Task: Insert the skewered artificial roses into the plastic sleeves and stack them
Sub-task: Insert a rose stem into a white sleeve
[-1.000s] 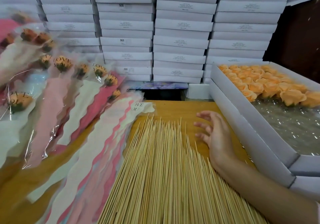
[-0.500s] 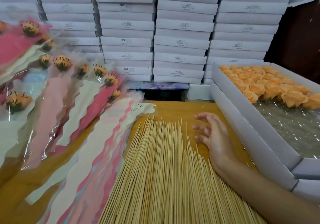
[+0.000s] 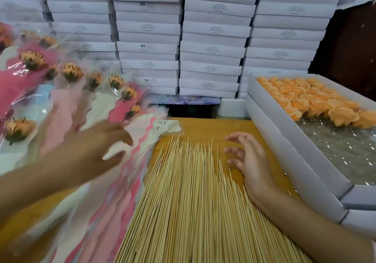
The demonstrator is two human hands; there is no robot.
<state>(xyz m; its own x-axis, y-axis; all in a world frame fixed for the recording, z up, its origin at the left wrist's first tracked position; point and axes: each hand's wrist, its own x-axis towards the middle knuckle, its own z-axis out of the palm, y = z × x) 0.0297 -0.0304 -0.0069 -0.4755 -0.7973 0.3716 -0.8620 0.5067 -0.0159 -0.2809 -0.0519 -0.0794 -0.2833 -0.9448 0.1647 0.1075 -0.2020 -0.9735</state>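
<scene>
Cartons (image 3: 213,39) of white card, stacked in tall columns with small printed labels, fill the back of the room well beyond both sets of fingertips. To the far right of the right fingers stands a dark panel (image 3: 350,49).

Under the hands is a tan wooden table (image 3: 213,129), its bare strip showing just ahead of the right fingertips.

A broad bed of bamboo skewers (image 3: 193,212) lies along the table. Its points fan out beside and just left of the right fingers, and its length runs back between the two forearms.

To the right of the right fingers, an open box (image 3: 289,140) of white card sits close against the table edge. Crinkled clear film (image 3: 345,155) lines its near half, and orange roses (image 3: 301,98) are packed head to head in its far half.

Left of and beyond the left fingers, sleeved roses (image 3: 71,72) lie overlapped in a slanting heap. Each flower sits in a clear wrap with pink, cream or pale blue paper and "LOVE YOU" lettering. A stack of empty sleeves (image 3: 130,191) with wavy pink and cream edges lies directly beneath the left fingers and runs toward the skewers.

The left hand (image 3: 95,146) is blurred. It reaches across that stack with the fingers stretched forward and the thumb apart below them. I cannot tell whether they touch the top sleeve.

The right hand (image 3: 250,161) rests its wrist on the skewers, the fingers loosely curved, spread apart and holding nothing.
</scene>
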